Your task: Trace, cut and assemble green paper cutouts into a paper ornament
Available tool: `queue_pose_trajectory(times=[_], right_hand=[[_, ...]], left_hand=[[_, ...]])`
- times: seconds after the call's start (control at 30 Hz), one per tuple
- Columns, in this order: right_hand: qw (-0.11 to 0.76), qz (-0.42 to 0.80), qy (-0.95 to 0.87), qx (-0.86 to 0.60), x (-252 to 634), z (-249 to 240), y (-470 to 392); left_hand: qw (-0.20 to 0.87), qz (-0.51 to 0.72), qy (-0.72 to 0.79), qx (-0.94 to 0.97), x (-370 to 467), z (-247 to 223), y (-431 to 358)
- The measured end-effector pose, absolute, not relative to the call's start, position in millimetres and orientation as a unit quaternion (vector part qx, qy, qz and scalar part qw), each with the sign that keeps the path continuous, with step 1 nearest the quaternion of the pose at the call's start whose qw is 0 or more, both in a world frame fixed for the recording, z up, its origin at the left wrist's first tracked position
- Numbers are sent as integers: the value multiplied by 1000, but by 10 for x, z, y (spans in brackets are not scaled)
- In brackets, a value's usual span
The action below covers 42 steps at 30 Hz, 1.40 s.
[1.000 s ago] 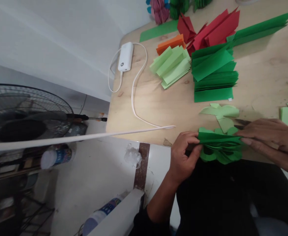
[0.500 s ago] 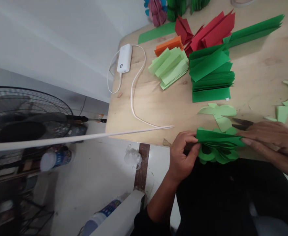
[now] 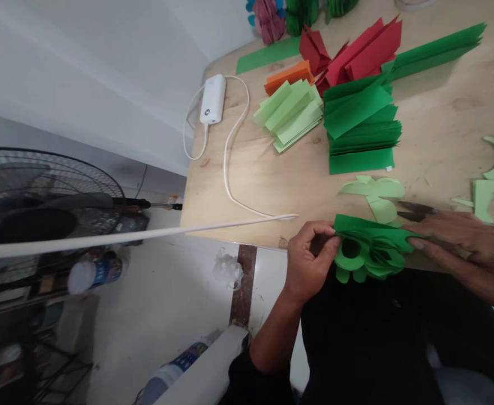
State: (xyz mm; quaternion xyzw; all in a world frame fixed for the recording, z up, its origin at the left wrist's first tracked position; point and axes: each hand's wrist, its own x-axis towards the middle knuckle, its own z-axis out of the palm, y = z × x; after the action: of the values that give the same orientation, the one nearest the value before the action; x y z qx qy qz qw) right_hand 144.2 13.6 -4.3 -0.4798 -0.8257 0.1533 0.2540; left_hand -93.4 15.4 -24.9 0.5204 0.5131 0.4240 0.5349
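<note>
A folded green paper piece (image 3: 368, 247), with cut loops and rounded petals hanging from a straight upper strip, is stretched between my two hands at the table's front edge. My left hand (image 3: 309, 261) pinches its left end between thumb and fingers. At the other end, my right hand (image 3: 466, 242) grips the strip's corner with thumb and forefinger. Dark scissor blades (image 3: 417, 212) poke out, slightly parted, from beside the right fingers; the handles are hidden by that hand. Just beyond the paper lie light green cut-out pieces (image 3: 375, 194).
Pleated dark green (image 3: 362, 126), light green (image 3: 291, 115), orange (image 3: 286, 77) and red paper (image 3: 365, 50) covers the table's back. A white power bank (image 3: 213, 100) has a white cable (image 3: 225, 163) crossing the left edge. Paper scraps (image 3: 489, 197) lie right; a fan (image 3: 48, 208) stands left.
The green paper has tipped and shifted slightly left in my hands, so its loops now show more openly. Both hands keep hold of its ends.
</note>
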Motion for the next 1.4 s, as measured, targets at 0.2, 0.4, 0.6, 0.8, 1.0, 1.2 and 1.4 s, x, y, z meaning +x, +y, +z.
queue_pose_trajectory(times=[0.2, 0.4, 0.6, 0.8, 1.0, 1.2, 1.4], right_hand=[[232, 149, -825, -493, 1452, -75, 95], [244, 146, -834, -472, 1399, -33, 102], [245, 149, -834, -471, 1362, -19, 74], [251, 134, -843, -455, 1345, -24, 26], [244, 99, -850, -457, 1323, -11, -21], [232, 62, -855, -460, 1318, -19, -74], [245, 56, -873, -418, 1427, -83, -72]], left_hand=[[557, 434, 504, 498, -947, -248, 175], [552, 462, 481, 500, -964, -308, 143], [533, 486, 467, 511, -964, -372, 130], [514, 506, 451, 525, -978, -412, 118], [491, 541, 429, 531, -976, -419, 106], [473, 551, 412, 551, -983, -417, 107], [447, 552, 414, 570, -999, -382, 86]])
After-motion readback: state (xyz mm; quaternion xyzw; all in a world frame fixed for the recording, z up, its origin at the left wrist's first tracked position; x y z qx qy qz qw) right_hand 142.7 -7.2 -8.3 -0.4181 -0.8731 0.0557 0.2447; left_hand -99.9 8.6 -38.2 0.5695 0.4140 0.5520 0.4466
